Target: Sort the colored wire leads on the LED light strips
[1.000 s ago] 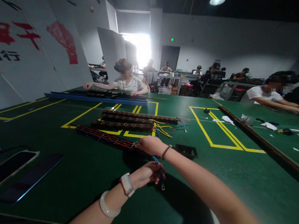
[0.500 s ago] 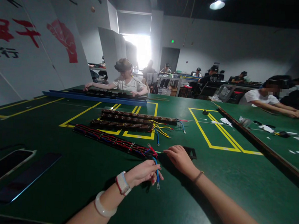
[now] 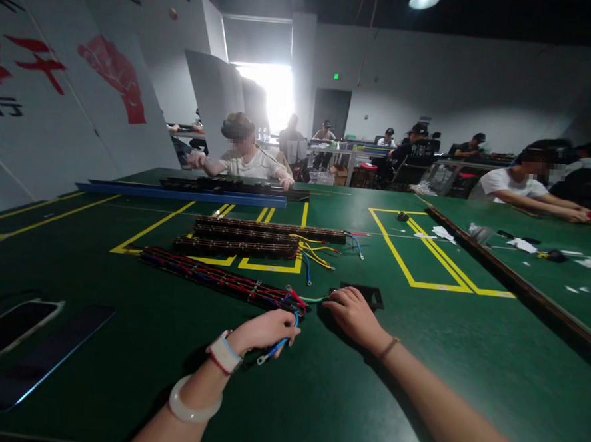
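Observation:
A long dark strip assembly (image 3: 206,277) with red and blue wires along it lies slanted on the green table. At its right end my left hand (image 3: 265,331) is closed around a blue cable (image 3: 278,346), whose metal ring terminal sticks out below the fingers toward me. To the right, my right hand (image 3: 354,316) has its fingertips pinched at the tip of a green wire (image 3: 315,299) that runs from the same end. Red-sleeved ring terminals (image 3: 294,293) stand up between the hands. Just behind my right hand lies a flat black plate (image 3: 368,295) with a cut-out.
Two more wired strips (image 3: 238,245) lie behind, inside yellow tape lines. A phone (image 3: 49,356) and a pale-edged device (image 3: 11,337) rest at left. A long brown strip (image 3: 512,281) crosses the right side. Across the table a co-worker (image 3: 249,161) sits behind a blue rail (image 3: 187,194).
My left hand has moved left and its fingers have closed on the blue cable, swinging its end toward the left. My right hand stays nearly in place at the green wire.

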Demonstrator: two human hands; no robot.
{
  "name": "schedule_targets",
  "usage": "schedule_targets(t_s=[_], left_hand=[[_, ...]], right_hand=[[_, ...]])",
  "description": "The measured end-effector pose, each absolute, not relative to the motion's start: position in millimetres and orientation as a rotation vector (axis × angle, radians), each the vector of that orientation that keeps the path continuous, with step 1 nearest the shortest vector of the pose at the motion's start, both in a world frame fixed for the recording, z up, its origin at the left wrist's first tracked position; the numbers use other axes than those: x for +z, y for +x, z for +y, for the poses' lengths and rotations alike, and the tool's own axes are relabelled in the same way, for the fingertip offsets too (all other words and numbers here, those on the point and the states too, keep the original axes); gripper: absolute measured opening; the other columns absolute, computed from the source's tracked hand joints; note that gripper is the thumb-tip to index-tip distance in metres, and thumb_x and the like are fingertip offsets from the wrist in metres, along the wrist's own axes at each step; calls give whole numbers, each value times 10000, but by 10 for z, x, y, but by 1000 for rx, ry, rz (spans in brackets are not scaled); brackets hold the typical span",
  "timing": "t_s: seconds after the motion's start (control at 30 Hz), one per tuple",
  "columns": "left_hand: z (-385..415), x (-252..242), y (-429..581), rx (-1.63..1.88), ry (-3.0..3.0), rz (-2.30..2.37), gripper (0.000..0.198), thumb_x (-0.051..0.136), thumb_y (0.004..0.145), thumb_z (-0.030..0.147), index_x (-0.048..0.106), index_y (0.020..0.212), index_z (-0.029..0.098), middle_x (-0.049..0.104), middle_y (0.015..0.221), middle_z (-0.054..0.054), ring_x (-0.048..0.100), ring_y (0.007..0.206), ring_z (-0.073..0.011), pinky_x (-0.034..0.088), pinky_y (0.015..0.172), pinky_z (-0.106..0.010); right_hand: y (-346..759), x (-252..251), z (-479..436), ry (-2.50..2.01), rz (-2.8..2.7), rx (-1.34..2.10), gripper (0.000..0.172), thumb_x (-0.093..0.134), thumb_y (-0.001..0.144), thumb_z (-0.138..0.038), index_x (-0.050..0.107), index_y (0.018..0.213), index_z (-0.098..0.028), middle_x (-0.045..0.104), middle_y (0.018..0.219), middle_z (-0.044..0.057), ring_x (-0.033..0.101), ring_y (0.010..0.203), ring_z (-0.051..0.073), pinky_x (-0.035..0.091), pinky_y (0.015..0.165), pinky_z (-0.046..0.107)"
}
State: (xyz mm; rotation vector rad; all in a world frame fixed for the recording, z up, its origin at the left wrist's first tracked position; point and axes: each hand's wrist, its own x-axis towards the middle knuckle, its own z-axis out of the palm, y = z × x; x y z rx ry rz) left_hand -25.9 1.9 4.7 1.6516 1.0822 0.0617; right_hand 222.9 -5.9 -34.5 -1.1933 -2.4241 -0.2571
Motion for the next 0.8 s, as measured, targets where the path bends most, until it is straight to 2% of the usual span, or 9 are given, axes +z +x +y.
schedule_targets(t_s=[0.17, 0.37, 0.43, 0.5, 0.57, 0.6, 0.73, 0.8], left_hand=[[16, -38, -213, 106, 1523, 1040, 434, 502, 794, 598, 491, 806, 164, 611, 568, 4, 458, 369, -75, 329, 398, -192], [29, -60, -204, 147, 1460, 1020, 610, 429, 754, 728, 533, 792, 129, 671, 651, -81, 533, 405, -109, 404, 437, -235], [19, -70, -203, 160, 1416, 1028, 594, 483, 733, 718, 536, 796, 130, 664, 635, -75, 549, 418, -119, 418, 452, -243], [3, -101, -201, 206, 1363, 1013, 560, 535, 725, 686, 543, 818, 135, 647, 605, -53, 558, 432, -124, 430, 465, -246], [-11, -147, -198, 284, 1311, 978, 522, 575, 717, 652, 558, 815, 139, 628, 584, -34, 561, 447, -124, 432, 469, -244], [-14, -171, -193, 315, 1286, 961, 504, 604, 704, 633, 565, 807, 140, 619, 574, -26, 562, 451, -125, 434, 469, -245], [4, -226, -156, 326, 1221, 943, 455, 708, 649, 533, 576, 818, 132, 609, 554, -11, 578, 460, -138, 464, 491, -265], [16, -218, -134, 297, 1222, 948, 430, 703, 666, 508, 571, 815, 127, 624, 567, -24, 595, 479, -143, 479, 509, -270]], right_hand=[[2242, -329, -44, -1160, -2354, -152, 250, 498, 901, -146, 653, 1073, -242, 638, 1026, 73, 550, 976, 204, 380, 938, 418], [2042, -21, -85, -1172, -2143, 129, 248, 474, 932, -233, 591, 1150, -233, 609, 1093, 84, 544, 1048, 209, 418, 922, 395], [1877, 128, -132, -1145, -2132, 250, 305, 507, 920, -290, 540, 1219, -239, 584, 1158, 85, 519, 1113, 215, 413, 958, 397], [1681, 255, -171, -1085, -2162, 339, 440, 579, 878, -351, 472, 1289, -237, 558, 1217, 92, 505, 1150, 219, 413, 976, 390], [1490, 346, -181, -1031, -2206, 360, 528, 644, 828, -379, 453, 1296, -225, 559, 1228, 97, 511, 1149, 220, 419, 969, 378], [1411, 380, -172, -1025, -2221, 344, 501, 653, 824, -366, 474, 1268, -219, 580, 1197, 93, 528, 1124, 214, 427, 953, 367], [1324, 493, -41, -1138, -2231, 196, 191, 549, 894, -205, 579, 1082, -201, 662, 979, 57, 593, 958, 182, 436, 871, 330], [1448, 549, 56, -1214, -2221, 162, 185, 537, 889, -165, 588, 1064, -194, 670, 951, 54, 601, 920, 183, 436, 846, 326]])
